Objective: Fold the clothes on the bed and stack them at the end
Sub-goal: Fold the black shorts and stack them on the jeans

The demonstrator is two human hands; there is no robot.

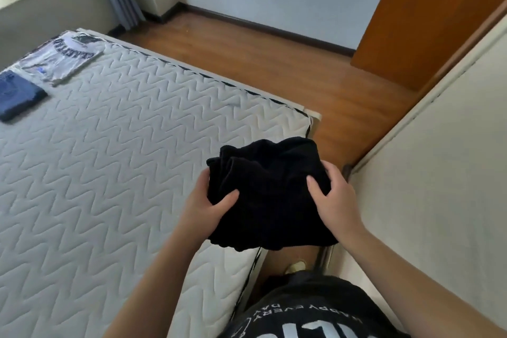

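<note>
Far left on the bed (123,123): folded navy garment (19,94) and grey printed shirt (61,59) lying side by side. Near right edge: my left hand (204,210) and right hand (336,199) are gripping the bunched black garment (269,192), fingers curled underneath, thumbs pressing on top.
</note>
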